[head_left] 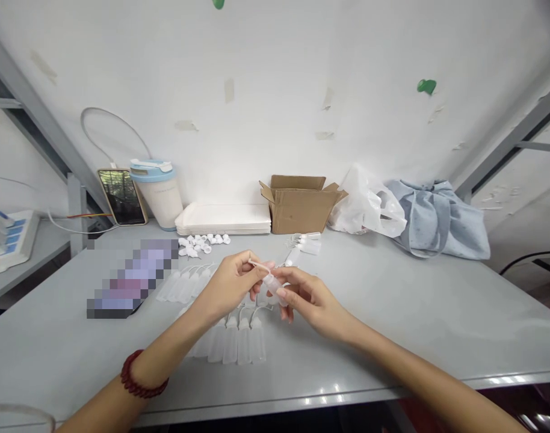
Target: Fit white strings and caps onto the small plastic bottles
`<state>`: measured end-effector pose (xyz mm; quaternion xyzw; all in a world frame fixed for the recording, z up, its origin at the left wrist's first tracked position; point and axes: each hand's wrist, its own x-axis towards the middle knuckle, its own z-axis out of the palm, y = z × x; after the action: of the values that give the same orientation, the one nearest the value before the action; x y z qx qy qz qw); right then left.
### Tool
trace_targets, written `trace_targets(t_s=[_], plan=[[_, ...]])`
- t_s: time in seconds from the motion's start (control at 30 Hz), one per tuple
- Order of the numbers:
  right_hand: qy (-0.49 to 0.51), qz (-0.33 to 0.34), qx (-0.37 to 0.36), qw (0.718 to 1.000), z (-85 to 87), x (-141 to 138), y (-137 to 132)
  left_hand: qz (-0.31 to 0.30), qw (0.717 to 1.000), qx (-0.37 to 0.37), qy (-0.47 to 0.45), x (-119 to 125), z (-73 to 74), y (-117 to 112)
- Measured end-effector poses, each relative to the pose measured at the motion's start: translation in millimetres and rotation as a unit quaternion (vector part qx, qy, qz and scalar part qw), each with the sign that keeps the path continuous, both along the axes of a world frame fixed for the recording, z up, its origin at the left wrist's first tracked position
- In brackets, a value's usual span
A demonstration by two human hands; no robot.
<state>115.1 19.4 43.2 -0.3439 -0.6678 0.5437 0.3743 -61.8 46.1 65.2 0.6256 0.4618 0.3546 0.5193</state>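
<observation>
My right hand grips a small translucent plastic bottle by its body, tilted up toward the left. At the bottle's neck, my left hand pinches a thin white tube that runs from the top. Beneath my hands stands a row of similar bottles lying side by side, each with a curved tube. Another row of bottles lies to the left, partly behind my left wrist. A few more bottles rest beyond my right hand. Small white caps are heaped behind my left hand.
At the back stand a blue-lidded cup, a propped phone, a white stack, an open cardboard box, a white plastic bag and a blue cloth bag. A pixelated flat object lies left on the grey table.
</observation>
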Motion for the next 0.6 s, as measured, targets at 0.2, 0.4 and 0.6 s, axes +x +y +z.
trace_targets(t_s=[0.2, 0.4, 0.6], plan=[[-0.001, -0.031, 0.005, 0.999, 1.3, 0.8, 1.1, -0.001, 0.999, 0.045, -0.02, -2.8, -1.9, 1.4], [0.017, -0.038, -0.005, 0.999, 4.4, 3.7, 3.0, -0.012, 0.998, 0.055, -0.028, -4.1, 1.0, 3.1], [0.009, -0.044, 0.008, 0.999, 8.7, 9.2, 3.3, -0.073, 0.994, 0.084, 0.006, -6.7, 4.0, 1.1]])
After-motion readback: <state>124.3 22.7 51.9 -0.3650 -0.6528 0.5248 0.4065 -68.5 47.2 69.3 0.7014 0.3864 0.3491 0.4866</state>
